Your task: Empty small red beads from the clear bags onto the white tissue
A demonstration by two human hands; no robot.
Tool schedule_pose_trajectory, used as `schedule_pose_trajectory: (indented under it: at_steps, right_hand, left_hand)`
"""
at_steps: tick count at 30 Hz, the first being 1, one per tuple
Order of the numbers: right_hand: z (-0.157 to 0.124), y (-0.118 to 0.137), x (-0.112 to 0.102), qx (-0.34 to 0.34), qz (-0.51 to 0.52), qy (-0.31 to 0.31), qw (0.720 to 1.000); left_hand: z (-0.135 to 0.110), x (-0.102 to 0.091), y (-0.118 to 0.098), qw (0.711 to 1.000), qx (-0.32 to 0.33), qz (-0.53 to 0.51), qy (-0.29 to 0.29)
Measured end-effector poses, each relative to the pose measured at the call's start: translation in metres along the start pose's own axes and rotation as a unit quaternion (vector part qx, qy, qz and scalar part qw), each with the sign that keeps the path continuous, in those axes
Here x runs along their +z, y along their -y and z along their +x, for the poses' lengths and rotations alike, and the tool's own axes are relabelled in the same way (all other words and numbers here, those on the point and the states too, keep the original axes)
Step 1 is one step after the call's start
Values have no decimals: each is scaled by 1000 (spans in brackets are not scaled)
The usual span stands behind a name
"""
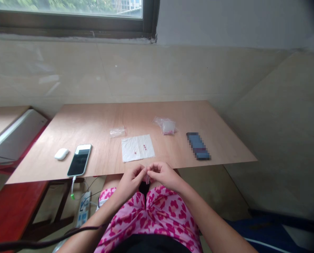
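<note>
Just off the table's front edge, above my lap, my left hand (134,177) and my right hand (163,175) meet with fingers pinched together. Between them hangs a small clear plastic bag (147,179); both hands grip its top, and its contents are too small to make out. Beyond my hands lies a white paper napkin (130,149) with several tiny red pieces (145,147) on it. Behind the napkin, to the left, a flat clear plastic bag (118,132) rests on the wood. A bundle of clear bags with pink edges (168,127) sits farther right.
On the wooden table (93,117), a white earbud case (61,154) and a phone (79,160) with a charging cable (73,186) lie at left. A dark, pixelated phone (198,146) lies at right. A power strip (83,209) and red bench (17,211) are below left.
</note>
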State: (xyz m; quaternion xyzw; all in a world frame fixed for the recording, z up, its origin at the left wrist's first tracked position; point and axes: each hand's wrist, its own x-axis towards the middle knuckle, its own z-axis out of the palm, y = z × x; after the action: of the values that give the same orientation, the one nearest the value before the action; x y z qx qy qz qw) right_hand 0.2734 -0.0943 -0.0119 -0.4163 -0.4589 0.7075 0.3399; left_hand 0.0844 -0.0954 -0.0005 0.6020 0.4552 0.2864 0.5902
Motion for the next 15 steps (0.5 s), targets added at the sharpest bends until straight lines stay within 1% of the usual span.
schedule_pose_trajectory:
  at_steps: [3,8,15]
  right_hand:
    - [1,-3,0,-3,8,1,1000]
    - [1,-4,1,-3,-7,-13,1000]
    - [0,-6,-1,-6,-53,-42,998]
  left_hand:
    - [1,0,-1,1000,-4,-1,-4]
    - [1,-1,-3,1000,-7,23,-11]
    - [-1,-2,-3,997,-3,61,40]
